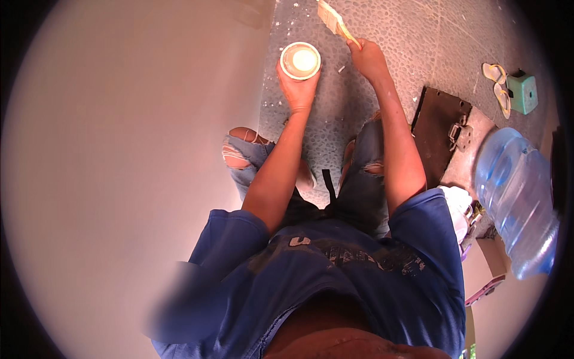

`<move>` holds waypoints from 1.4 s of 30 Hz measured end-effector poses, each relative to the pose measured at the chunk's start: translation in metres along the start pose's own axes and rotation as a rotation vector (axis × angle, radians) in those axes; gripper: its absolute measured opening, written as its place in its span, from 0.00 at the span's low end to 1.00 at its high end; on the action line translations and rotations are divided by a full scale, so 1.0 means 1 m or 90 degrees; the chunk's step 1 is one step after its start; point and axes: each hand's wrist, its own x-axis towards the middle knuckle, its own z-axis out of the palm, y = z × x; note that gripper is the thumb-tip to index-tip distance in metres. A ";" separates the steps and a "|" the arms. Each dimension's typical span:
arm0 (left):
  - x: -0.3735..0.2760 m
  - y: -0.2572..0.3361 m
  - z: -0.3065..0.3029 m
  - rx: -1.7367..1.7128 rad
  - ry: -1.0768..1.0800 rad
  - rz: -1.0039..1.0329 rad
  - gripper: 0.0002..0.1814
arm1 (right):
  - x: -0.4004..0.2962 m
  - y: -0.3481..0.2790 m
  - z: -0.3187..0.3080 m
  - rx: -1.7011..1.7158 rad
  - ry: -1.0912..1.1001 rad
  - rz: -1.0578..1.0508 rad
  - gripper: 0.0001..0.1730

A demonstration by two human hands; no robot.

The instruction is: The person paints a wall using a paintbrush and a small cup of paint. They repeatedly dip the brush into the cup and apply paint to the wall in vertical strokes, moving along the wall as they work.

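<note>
My left hand (297, 92) grips a round cup (283, 67) with a pale rim, holding it out ahead of my knees. A bright white patch shows inside the cup; I cannot tell whether it is paint or glare. To the right, my right hand (370, 58) is closed around the handle of a paintbrush (334, 20). Its pale bristles point up and to the left, apart from the cup. Below both hands lies the pebbled floor (332, 116), with small white specks on it.
A smooth pale wall (134, 157) rises along my left side. On the right are a dark case (437, 130) with a metal latch, a large blue water bottle (515, 202), a green plastic stool (522, 94) and a pair of flip-flops (494, 73).
</note>
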 end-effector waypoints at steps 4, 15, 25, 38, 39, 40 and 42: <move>-0.002 -0.054 0.041 -0.006 0.012 -0.066 0.48 | 0.036 0.019 0.019 -0.017 0.077 -0.033 0.20; -0.038 -0.128 0.062 0.052 0.007 -0.161 0.48 | 0.075 0.031 0.031 0.050 0.038 -0.074 0.16; -0.038 -0.142 0.054 0.039 -0.016 -0.094 0.46 | 0.048 0.014 0.000 0.029 0.041 -0.283 0.12; -0.036 -0.186 0.077 -0.075 -0.048 -0.177 0.47 | 0.057 0.004 0.091 -0.116 -0.220 -0.443 0.10; -0.035 -0.192 0.079 -0.060 -0.051 -0.184 0.47 | 0.060 0.004 0.097 -0.127 -0.229 -0.462 0.10; -0.036 -0.197 0.080 -0.045 -0.054 -0.191 0.47 | 0.062 0.005 0.102 -0.138 -0.239 -0.480 0.11; -0.036 -0.202 0.082 -0.046 -0.057 -0.195 0.47 | 0.063 0.008 0.111 -0.128 -0.242 -0.530 0.12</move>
